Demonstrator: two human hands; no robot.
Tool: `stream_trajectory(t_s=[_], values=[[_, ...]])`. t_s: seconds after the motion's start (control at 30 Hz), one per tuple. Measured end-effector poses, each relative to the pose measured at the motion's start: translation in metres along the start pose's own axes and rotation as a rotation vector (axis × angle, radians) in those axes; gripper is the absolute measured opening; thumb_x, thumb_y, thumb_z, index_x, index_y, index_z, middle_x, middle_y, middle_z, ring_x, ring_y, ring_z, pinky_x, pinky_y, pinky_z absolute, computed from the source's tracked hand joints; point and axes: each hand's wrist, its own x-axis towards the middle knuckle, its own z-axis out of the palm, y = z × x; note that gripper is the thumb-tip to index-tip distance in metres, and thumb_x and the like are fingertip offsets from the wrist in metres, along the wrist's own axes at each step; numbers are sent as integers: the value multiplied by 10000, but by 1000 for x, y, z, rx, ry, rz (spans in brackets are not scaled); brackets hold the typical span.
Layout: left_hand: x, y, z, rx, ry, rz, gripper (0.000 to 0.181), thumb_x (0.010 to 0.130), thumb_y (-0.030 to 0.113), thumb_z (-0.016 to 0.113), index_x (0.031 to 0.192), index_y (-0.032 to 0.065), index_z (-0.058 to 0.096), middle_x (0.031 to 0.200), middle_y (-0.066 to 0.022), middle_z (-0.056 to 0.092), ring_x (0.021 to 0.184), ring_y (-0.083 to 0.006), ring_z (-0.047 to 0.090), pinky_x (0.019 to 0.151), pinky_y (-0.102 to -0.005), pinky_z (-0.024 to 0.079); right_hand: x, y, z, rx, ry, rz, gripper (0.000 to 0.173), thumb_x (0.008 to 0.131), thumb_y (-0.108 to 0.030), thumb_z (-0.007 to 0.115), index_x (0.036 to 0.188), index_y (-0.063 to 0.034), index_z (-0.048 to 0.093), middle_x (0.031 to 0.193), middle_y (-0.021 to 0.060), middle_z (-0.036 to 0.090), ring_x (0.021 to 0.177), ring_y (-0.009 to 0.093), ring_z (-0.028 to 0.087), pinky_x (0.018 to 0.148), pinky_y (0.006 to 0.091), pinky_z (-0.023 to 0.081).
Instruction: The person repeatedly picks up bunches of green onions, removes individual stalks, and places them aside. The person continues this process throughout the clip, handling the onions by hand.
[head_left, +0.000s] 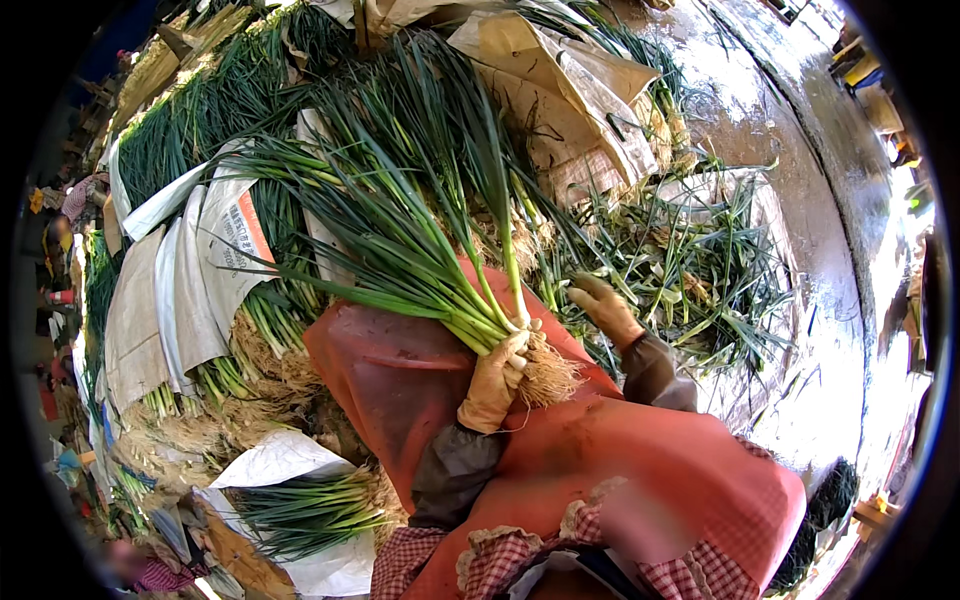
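Note:
My left hand (493, 384), in a tan rubber glove, is closed around the white lower stalks of a bunch of green onions (469, 319). Their roots (551, 369) hang out to the right of the fist, and the long leaves fan up and to the left. The bunch lies over a red waterproof apron (600, 442) on my lap. To the right, my right hand (604, 306), gloved as well, is held apart from the bunch with nothing in it. Below and around it is a heap of loose leaves and trimmings (697, 277).
Large piles of green onions (180, 135) lie ahead and left, partly under woven plastic sacks (199, 262) that bear writing. A smaller bundle (315, 510) rests on white sheeting at lower left. Wet concrete floor (795, 172) stretches along the right. Other people (82, 199) are at the far left edge.

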Motion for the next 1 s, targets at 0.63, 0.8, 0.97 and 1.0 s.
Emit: stream_trajectory(t_s=[0.63,0.8,0.97,1.0], values=[[-9,-6,-2,124,13,-113,238,925,145,547,1119,26,613,881,39,493,631,6,386,513,-117,267,29,-73,39,466,-404,80,755,913,-376,609,1426,64,273,1308,212,519,1161,257,546,978,324,445],[-31,13,-23,-114,-45,59,175,928,99,545,1074,15,592,875,16,550,759,-44,518,628,-122,405,30,-119,85,374,-605,-9,524,938,-378,576,1296,1,520,1018,109,660,876,168,610,752,284,506],[-21,17,8,-352,-30,96,286,947,76,507,1215,-25,527,1101,-27,541,1102,-148,521,814,-127,439,105,-87,82,-152,140,-282,490,858,-382,653,1227,-66,588,1091,177,661,954,288,645,810,387,502],[-22,22,15,-448,-86,57,310,947,69,503,1244,-22,505,1118,-28,537,1132,-152,507,832,-125,435,118,-78,80,-414,171,-262,492,853,-358,649,1235,-54,582,1062,194,661,965,312,639,819,395,502]])
